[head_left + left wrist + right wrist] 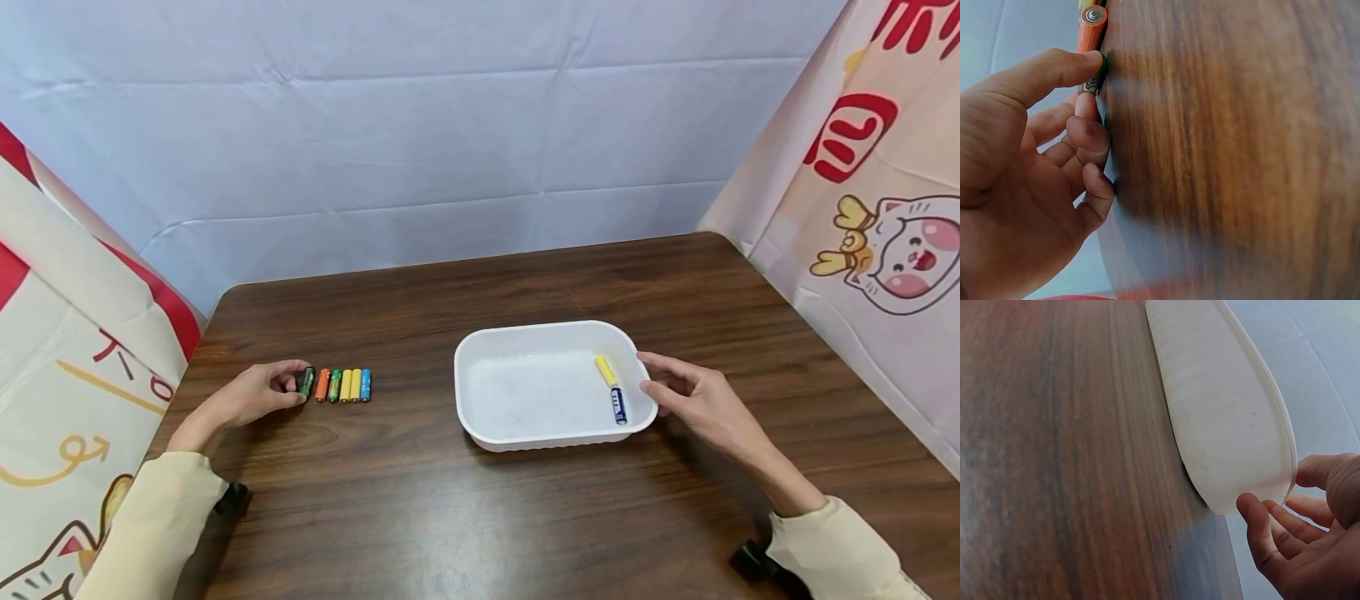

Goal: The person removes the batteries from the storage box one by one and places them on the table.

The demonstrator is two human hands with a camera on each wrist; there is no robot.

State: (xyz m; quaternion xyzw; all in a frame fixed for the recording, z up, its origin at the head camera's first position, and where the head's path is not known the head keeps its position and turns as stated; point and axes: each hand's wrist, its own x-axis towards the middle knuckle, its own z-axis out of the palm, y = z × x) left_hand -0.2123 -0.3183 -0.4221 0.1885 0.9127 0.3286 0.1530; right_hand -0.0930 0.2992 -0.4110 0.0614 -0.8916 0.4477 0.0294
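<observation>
My left hand (258, 392) pinches a dark green battery (307, 381) between thumb and fingers, at the left end of a row of batteries on the table. In the left wrist view the thumb covers part of this green battery (1103, 65). Beside it lie an orange battery (322, 385), a green battery (335, 386), two yellow batteries (350, 386) and a blue battery (366, 385). My right hand (701, 404) holds the right end of a white plastic tray (468, 421) at its rim. Inside the tray lie a yellow battery (606, 370) and a dark blue battery (618, 406), end to end.
The brown wooden table (360, 517) has rounded far corners. A pale cloth (420, 150) hangs behind it, with printed cloths at the left and right sides. Bare tabletop separates the battery row from the tray.
</observation>
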